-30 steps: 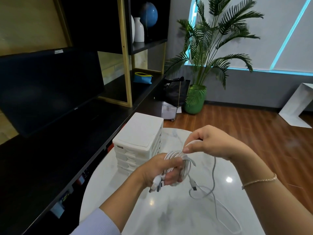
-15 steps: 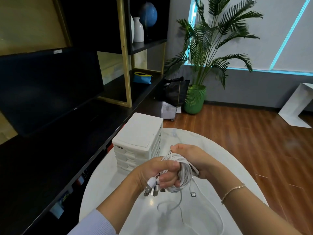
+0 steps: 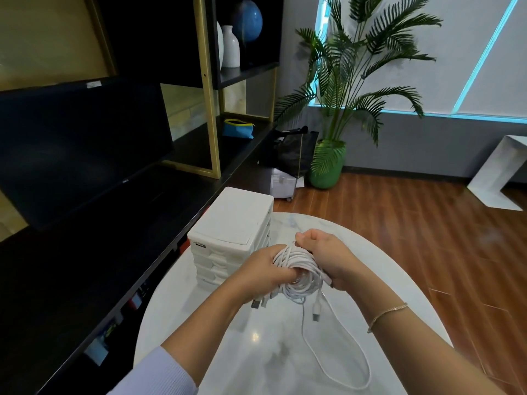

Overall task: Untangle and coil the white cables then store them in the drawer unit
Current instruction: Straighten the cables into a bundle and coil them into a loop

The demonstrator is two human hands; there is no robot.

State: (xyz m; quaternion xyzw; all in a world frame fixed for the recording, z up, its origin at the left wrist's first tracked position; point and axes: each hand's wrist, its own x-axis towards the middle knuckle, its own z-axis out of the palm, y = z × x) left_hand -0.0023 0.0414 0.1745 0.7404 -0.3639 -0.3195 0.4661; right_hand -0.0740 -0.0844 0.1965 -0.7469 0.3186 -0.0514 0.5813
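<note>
Together, both hands held a bundle of white cables (image 3: 299, 269) above the round marble bench (image 3: 285, 366), just in front of the white drawer unit (image 3: 231, 240) that stood on the bench's far left part. The left hand (image 3: 262, 269) gripped the coil from the left, its fingers (image 3: 288, 273) curled through the loops and clamped on them, and a few plug ends (image 3: 258, 303) hung out beneath it. The right hand (image 3: 328, 258) closed on the coil from the right side, its fingers wrapped over the top and back of the strands, with the thumb pinching near the upper edge. A thin bracelet (image 3: 387, 312) circled the right wrist, and a pale ribbed sleeve (image 3: 159, 374) covered the left forearm near the bottom edge. From the underside of the bundle one connector (image 3: 316, 312) dangled, and a loose length of cable (image 3: 342, 363) trailed down and lay in a long loop on the bench toward the person. The drawers of the unit all appeared shut. Beyond the bench, a dark monitor (image 3: 79, 143) sat on a black sideboard (image 3: 85, 266) at the left, white vases (image 3: 229, 47) and a blue one stood on a shelf, and a potted palm (image 3: 342, 95) rose from a green pot on the wooden floor (image 3: 427, 238).
</note>
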